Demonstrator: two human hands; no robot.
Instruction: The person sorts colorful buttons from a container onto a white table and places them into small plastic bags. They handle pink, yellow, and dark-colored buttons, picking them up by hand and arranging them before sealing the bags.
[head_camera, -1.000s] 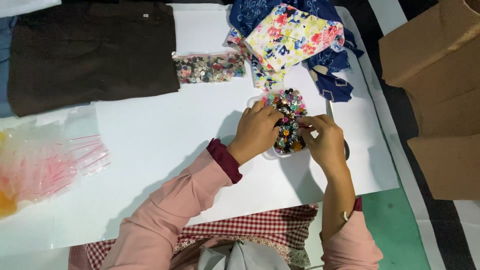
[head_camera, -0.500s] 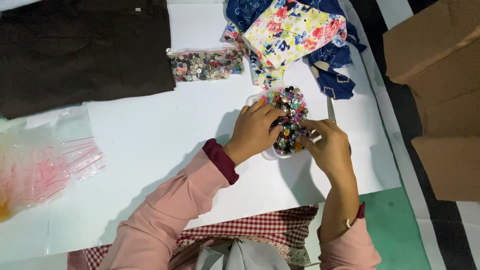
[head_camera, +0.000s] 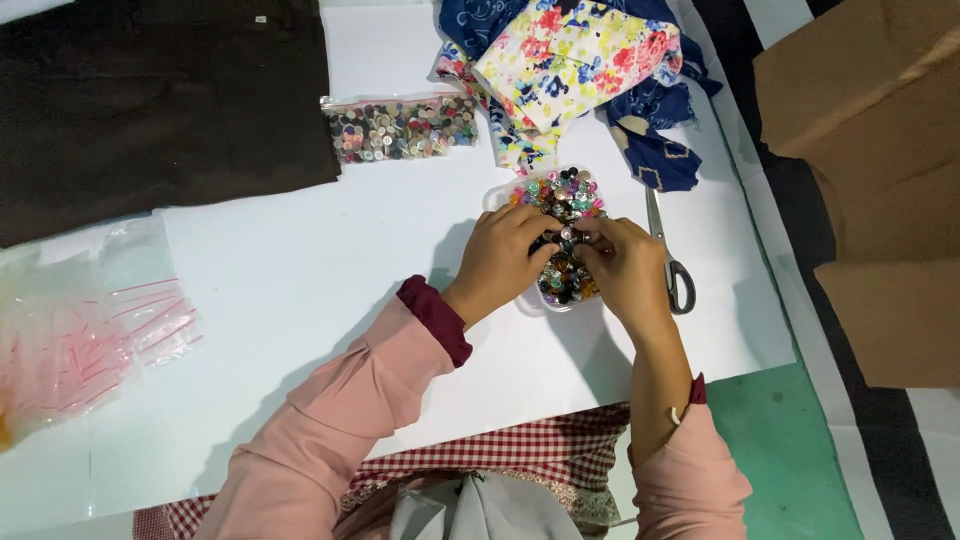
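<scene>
Both the left hand (head_camera: 505, 262) and the right hand (head_camera: 622, 268) pinch one small button (head_camera: 567, 235) over the button tub (head_camera: 560, 195). The tub sits near the table's (head_camera: 300, 250) right edge, with scissors (head_camera: 668, 258) just beside it.

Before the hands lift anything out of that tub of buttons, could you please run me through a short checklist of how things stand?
1. Both hands at the button tub: ok, left hand and right hand meet over it.
2. A single button pinched: cannot tell, the fingertips hide it.
3. Tub upright on the white table: ok.
4. Scissors out of the way: not ok, right beside the right hand.
5. Bag of buttons sealed: cannot tell.
</scene>
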